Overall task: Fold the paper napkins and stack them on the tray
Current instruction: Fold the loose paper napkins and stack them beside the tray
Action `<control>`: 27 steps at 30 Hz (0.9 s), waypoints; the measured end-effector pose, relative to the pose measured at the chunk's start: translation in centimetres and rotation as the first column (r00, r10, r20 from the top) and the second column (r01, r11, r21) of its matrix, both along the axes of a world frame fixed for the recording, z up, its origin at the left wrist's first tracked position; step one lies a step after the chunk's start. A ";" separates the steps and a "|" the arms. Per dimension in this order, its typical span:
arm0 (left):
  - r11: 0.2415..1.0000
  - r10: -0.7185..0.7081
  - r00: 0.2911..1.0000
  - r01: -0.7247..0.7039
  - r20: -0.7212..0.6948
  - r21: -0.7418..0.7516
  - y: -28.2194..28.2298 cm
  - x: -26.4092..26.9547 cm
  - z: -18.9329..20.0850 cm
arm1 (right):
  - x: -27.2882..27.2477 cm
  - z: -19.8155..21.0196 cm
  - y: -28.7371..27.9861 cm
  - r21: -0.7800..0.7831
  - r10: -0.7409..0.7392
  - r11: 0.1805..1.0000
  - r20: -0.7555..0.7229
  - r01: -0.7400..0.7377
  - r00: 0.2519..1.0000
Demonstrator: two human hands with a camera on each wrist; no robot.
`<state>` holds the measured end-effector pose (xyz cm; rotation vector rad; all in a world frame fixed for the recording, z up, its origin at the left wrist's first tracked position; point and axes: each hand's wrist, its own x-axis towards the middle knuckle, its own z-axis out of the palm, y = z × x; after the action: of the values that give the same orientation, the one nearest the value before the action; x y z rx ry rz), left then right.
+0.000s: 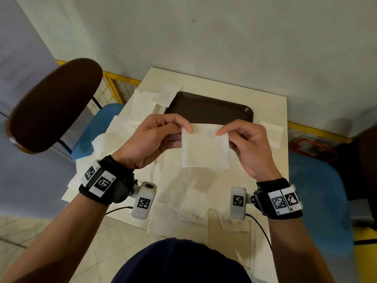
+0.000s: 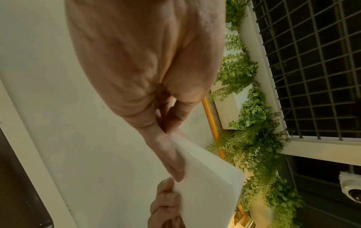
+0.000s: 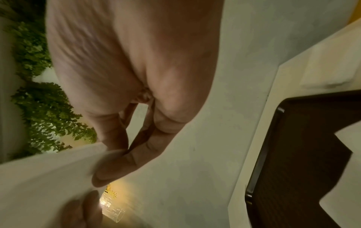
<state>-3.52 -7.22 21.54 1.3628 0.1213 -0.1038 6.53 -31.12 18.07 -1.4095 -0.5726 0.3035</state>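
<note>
Napkin (image 1: 205, 149): white, folded to small square, held up in air above table by top corners, hanging flat.
Tray (image 1: 206, 108): dark brown, flat, rounded corners, lying on table just behind napkin, nothing on it.
Loose napkins (image 1: 142, 103): white, spread flat and overlapping on table, left of tray and near person.

One tray (image 1: 208, 107), two blue chairs (image 1: 318, 186), two hands (image 1: 146, 139), many loose napkins (image 1: 205, 150).
</note>
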 end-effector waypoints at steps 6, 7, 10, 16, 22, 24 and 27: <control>0.998 0.029 0.999 -0.030 0.025 0.048 -0.7 0.2 0.3 | 0.7 -0.2 -0.3 -0.058 -0.055 0.997 0.047 0.057 0.997; 0.998 0.043 0.999 -0.044 0.024 0.050 -0.8 0.3 0.3 | 0.8 -0.3 -0.4 -0.070 -0.065 0.995 0.054 0.068 0.996; 0.983 0.121 0.991 -0.127 0.050 0.130 -1.4 0.3 -0.1 | 0.6 -0.6 -0.4 -0.106 -0.089 0.990 0.086 0.098 0.992; 0.916 0.075 0.987 -0.126 0.145 0.380 -1.5 0.9 -1.6 | 0.3 -0.4 -0.7 -0.162 -0.114 0.980 0.019 0.116 0.993; 0.690 -0.171 0.969 -0.010 0.177 0.724 -2.2 2.1 -2.4 | 0.3 0.2 0.2 -0.479 0.081 0.871 0.353 0.106 0.932; 0.645 -0.200 0.962 -0.014 0.186 0.764 -2.4 2.6 -2.9 | 0.5 -0.1 0.5 -0.503 0.090 0.856 0.369 0.117 0.925; 0.622 -0.216 0.953 -0.033 0.212 0.782 -2.7 3.5 -3.7 | 0.7 -0.6 0.3 -0.511 0.074 0.849 0.372 0.137 0.925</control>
<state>-0.06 -9.94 17.88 2.2611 -0.1843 0.0812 7.19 -30.87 17.43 -2.0419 -0.8229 0.1615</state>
